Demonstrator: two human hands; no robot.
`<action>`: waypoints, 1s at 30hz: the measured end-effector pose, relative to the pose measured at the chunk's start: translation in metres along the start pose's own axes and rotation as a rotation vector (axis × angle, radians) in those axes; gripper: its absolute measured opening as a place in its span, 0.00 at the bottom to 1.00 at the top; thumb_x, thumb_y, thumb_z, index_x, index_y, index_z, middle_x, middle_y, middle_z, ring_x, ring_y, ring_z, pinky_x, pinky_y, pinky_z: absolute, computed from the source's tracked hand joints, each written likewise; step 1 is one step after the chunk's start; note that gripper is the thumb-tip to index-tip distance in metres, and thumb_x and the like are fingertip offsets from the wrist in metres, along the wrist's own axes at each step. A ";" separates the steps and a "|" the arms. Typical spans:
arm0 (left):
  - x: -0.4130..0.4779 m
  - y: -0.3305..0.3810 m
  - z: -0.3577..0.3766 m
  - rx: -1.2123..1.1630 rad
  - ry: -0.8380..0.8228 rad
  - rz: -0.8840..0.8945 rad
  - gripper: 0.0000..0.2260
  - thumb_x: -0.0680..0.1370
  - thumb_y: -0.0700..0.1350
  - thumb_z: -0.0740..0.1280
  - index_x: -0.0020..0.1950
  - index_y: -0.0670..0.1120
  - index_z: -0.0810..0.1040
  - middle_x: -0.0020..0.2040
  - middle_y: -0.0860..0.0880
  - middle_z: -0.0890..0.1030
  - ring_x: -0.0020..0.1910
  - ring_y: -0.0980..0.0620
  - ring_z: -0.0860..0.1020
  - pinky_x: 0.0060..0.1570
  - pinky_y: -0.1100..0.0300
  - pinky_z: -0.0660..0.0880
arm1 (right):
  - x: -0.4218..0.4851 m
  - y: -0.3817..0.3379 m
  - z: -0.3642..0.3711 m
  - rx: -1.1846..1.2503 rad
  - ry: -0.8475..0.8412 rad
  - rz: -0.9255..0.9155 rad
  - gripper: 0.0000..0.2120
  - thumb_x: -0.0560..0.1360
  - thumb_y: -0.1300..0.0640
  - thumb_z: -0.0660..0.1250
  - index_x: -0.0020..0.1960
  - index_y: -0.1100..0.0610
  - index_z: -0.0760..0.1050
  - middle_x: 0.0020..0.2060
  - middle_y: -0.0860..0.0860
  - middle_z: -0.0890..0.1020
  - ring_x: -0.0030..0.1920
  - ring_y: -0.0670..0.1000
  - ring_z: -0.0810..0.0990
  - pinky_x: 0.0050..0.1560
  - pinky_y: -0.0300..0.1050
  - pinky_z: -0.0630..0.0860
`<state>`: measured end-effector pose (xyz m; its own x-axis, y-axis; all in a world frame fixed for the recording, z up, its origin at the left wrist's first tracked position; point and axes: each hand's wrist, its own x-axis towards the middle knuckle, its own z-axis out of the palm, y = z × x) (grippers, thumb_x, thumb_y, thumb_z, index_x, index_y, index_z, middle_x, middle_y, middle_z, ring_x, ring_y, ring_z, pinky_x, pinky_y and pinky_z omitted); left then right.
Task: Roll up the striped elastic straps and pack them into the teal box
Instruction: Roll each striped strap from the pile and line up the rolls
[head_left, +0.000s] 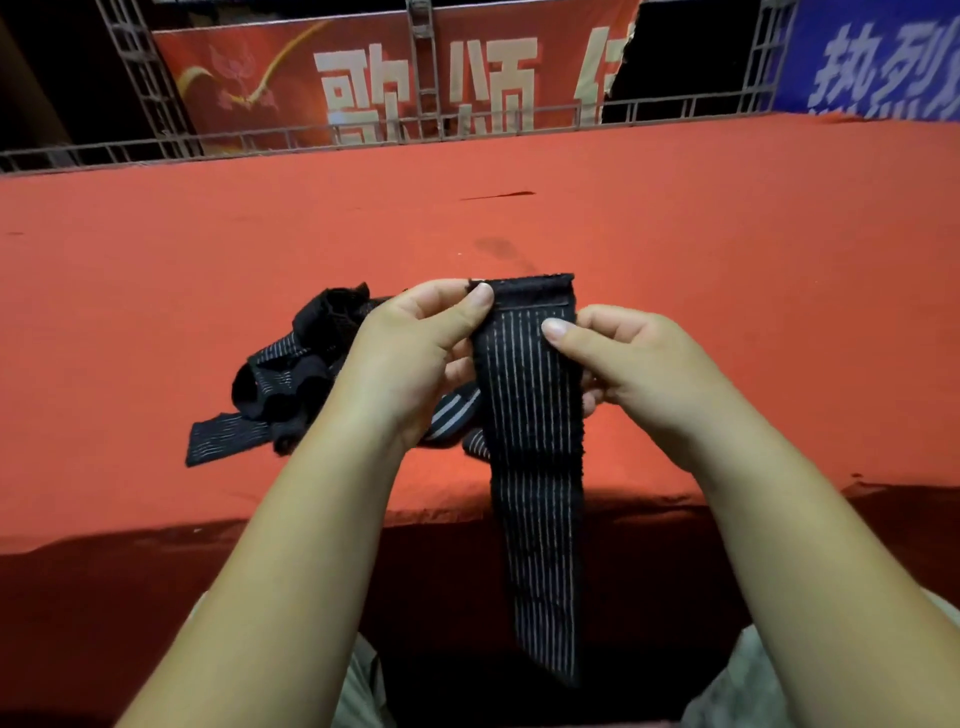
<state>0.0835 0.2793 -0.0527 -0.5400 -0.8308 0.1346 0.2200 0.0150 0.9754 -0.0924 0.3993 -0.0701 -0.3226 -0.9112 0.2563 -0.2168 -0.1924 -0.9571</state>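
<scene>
Black elastic strap w/ thin white lengthwise stripes (530, 415) is held up over the near edge of the red cloth-covered table (727, 249). Its top end, a plain black stitched band, sits at thumb level; the rest hangs limp down past the table edge.

Handling, as a guess: light, soft, floppy, w/ no stiffness of its own, so it'll sag & twist wherever it isn't supported. Woven face prob. grippy, not slippery; nothing fragile. Being stretchy, it likely rolls loose unless kept under slight tension. Best hold, imo: the plain top end at both edges, thumbs in front & fingers behind, so the first turn starts square.

Left hand (415, 353) pinches the strap's upper left corner, thumb pressed on the black band, fingers curled behind. Right hand (623, 358) pinches the right edge a bit lower, thumb flat on the striped face, fingers tucked behind & mostly hidden. Both wrists are off the table, forearms coming in from the bottom corners, palms turned toward each other.

Heap of more black striped straps (280, 379) lies tangled on the table just left of & behind the left hand, not rolled yet. Teal box: not in view.
</scene>
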 end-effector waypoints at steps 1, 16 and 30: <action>0.002 -0.004 0.000 0.007 0.001 -0.003 0.08 0.83 0.44 0.73 0.61 0.42 0.85 0.55 0.40 0.89 0.50 0.47 0.86 0.52 0.52 0.83 | 0.005 0.003 0.000 0.011 0.026 -0.011 0.13 0.83 0.51 0.72 0.47 0.60 0.82 0.35 0.55 0.80 0.35 0.55 0.76 0.40 0.54 0.74; 0.037 -0.062 -0.010 0.257 -0.009 0.129 0.05 0.84 0.45 0.72 0.53 0.52 0.88 0.54 0.33 0.83 0.48 0.44 0.80 0.51 0.40 0.78 | 0.054 0.077 -0.003 -0.098 0.119 -0.007 0.05 0.81 0.55 0.74 0.51 0.56 0.86 0.34 0.61 0.79 0.33 0.55 0.75 0.34 0.61 0.77; 0.062 -0.079 -0.030 0.403 0.042 0.177 0.06 0.77 0.39 0.79 0.50 0.49 0.90 0.41 0.53 0.88 0.41 0.61 0.82 0.45 0.66 0.78 | 0.076 0.094 0.000 0.123 0.044 0.142 0.10 0.82 0.58 0.67 0.58 0.56 0.87 0.40 0.54 0.80 0.39 0.52 0.75 0.39 0.46 0.73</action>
<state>0.0568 0.2100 -0.1262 -0.4875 -0.8176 0.3064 -0.0328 0.3678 0.9293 -0.1379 0.3118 -0.1408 -0.3830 -0.9159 0.1201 -0.0527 -0.1081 -0.9927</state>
